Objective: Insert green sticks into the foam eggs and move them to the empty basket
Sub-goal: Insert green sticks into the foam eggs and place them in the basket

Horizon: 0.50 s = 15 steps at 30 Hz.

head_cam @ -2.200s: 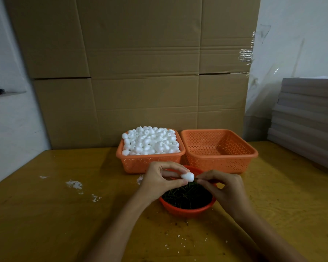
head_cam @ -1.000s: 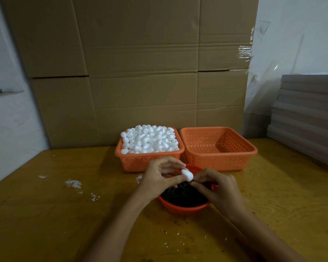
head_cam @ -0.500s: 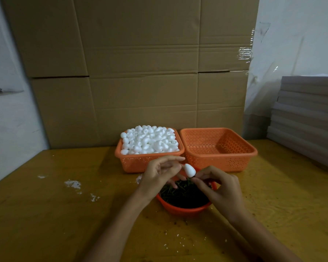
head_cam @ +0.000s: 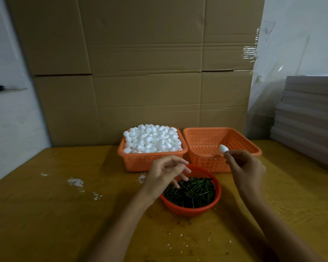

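Observation:
My right hand (head_cam: 244, 167) pinches a white foam egg (head_cam: 223, 148) from below, holding it over the near edge of the empty orange basket (head_cam: 240, 138). The stick in the egg is hidden by my fingers. My left hand (head_cam: 166, 173) hovers with fingers spread and nothing in it, above the left rim of the round orange bowl (head_cam: 191, 209) of green sticks (head_cam: 192, 191). Left of the empty basket stands a second orange basket (head_cam: 140, 161) heaped with white foam eggs (head_cam: 151, 138).
The baskets and bowl rest on a yellow wooden table (head_cam: 45, 214) with white foam crumbs (head_cam: 75, 182) at the left and small debris in front of the bowl. A cardboard wall (head_cam: 140, 63) rises behind. Stacked grey boards (head_cam: 309, 114) sit at the right.
My right hand has carried the egg up and right, from above the bowl to the empty basket. My left hand let go of the egg and opened.

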Available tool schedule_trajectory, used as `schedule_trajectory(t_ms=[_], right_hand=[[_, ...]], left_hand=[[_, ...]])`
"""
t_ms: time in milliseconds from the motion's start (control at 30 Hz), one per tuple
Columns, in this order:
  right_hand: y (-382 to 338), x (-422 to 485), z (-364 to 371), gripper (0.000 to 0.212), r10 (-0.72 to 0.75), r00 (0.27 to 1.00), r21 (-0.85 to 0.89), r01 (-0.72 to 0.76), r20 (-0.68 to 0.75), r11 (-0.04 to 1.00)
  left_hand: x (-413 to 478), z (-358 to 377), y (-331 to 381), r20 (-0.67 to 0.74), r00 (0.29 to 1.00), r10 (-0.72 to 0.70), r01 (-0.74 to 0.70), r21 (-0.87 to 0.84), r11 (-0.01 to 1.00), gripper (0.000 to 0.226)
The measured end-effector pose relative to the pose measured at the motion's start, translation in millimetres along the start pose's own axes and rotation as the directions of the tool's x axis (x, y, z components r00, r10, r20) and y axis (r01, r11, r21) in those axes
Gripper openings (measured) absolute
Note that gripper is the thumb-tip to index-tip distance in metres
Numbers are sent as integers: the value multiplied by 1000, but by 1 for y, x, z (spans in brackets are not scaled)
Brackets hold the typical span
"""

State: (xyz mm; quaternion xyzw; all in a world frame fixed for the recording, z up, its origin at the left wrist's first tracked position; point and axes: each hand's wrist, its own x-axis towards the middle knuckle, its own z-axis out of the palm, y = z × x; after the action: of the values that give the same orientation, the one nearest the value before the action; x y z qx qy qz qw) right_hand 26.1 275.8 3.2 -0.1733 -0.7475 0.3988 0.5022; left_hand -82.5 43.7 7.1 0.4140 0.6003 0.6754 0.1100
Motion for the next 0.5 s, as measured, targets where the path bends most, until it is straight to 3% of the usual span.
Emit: schedule_trajectory(t_ms=[133, 267, 500], right_hand=[[1, 1, 0, 12, 27, 999, 54, -29, 24, 998], [-8, -5, 3, 10, 33, 983, 196, -69, 180, 978], [-32, -34, 12, 14, -132, 880, 402, -71, 456, 913]], left_hand=[[0, 1, 1, -8, 1000, -4, 4, -1, 1000, 19], [0, 2, 1, -33, 999, 16, -15, 14, 1000, 21], [0, 4, 0, -50, 998, 41, -40, 23, 999, 46]])
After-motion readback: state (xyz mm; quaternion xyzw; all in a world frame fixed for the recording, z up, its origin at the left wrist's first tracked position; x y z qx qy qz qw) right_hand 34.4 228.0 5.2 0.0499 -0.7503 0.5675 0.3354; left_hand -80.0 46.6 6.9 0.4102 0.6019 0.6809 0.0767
